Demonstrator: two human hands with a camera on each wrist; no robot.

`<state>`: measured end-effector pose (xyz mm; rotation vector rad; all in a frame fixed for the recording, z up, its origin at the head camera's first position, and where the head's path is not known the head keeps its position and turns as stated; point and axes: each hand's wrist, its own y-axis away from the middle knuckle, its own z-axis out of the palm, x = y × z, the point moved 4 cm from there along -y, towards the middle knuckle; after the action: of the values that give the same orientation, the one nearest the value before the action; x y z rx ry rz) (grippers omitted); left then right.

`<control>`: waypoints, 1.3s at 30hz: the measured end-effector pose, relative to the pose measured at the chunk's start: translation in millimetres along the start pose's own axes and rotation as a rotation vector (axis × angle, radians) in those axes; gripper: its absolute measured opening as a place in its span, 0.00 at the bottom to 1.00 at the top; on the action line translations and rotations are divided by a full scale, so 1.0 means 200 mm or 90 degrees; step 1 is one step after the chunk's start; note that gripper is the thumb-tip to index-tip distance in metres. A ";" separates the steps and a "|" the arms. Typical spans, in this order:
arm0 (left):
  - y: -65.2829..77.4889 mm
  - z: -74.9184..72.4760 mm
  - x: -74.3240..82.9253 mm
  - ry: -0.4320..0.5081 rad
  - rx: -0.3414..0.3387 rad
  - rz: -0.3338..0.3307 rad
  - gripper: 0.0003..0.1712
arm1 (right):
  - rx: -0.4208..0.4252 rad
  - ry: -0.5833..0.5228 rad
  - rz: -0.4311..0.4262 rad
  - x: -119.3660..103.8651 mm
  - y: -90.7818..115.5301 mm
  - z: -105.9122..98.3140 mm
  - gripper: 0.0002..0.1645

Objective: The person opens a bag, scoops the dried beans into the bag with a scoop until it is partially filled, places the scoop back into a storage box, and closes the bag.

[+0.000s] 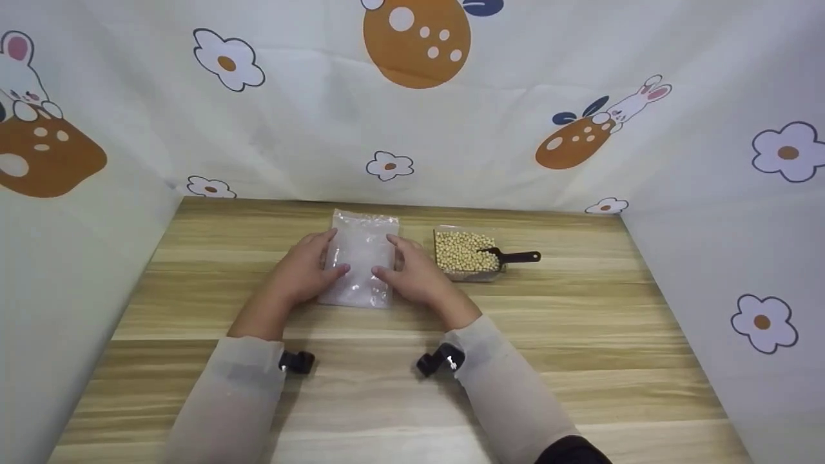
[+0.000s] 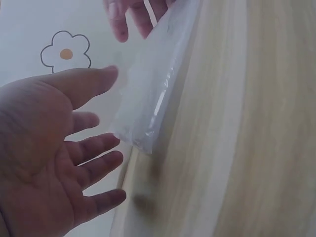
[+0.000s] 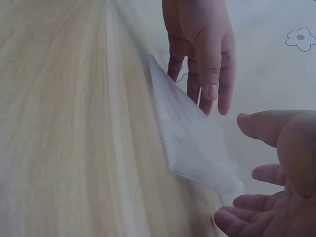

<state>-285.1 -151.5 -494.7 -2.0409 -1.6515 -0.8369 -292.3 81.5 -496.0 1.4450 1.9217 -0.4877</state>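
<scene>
A clear plastic bag (image 1: 362, 254), shiny and wrinkled, lies flat on the table in the head view. My left hand (image 1: 308, 267) is over its left edge, fingers apart and thumb above the bag. From the opposite side my right hand (image 1: 416, 270) reaches over the right edge with its thumb pointing inward. In the left wrist view, the left hand (image 2: 59, 148) has loosely spread fingers beside the bag's corner (image 2: 143, 108). The right wrist view has the right hand (image 3: 276, 182) relaxed, its fingertips near the bag's edge. Neither hand grips anything.
Right of the bag stands a clear box (image 1: 474, 277) of pale yellow beans (image 1: 461, 251). A black scoop (image 1: 519, 256) is stuck in them, its handle pointing right. Patterned cloth walls (image 1: 309, 129) enclose the wooden table (image 1: 361, 399) at the back and sides.
</scene>
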 end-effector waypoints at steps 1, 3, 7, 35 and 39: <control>0.00 -0.01 0.00 0.013 0.007 -0.008 0.49 | 0.005 -0.019 0.003 0.00 0.00 -0.01 0.51; 0.00 -0.02 0.00 0.031 0.022 -0.020 0.49 | 0.017 -0.062 0.004 -0.01 0.00 -0.02 0.50; 0.00 -0.04 0.00 0.074 0.051 -0.045 0.47 | 0.041 -0.168 0.000 -0.03 0.00 -0.04 0.48; 0.02 -0.06 0.12 0.387 0.117 -0.098 0.35 | 0.246 -0.448 -0.027 -0.06 0.02 -0.17 0.19; 0.02 -0.05 0.14 0.422 0.125 -0.098 0.34 | 0.247 -0.471 -0.025 -0.07 0.04 -0.20 0.19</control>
<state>-279.4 -137.2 -468.2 -1.3106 -1.4366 -1.1876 -293.4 100.5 -457.8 1.2010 1.2957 -1.2656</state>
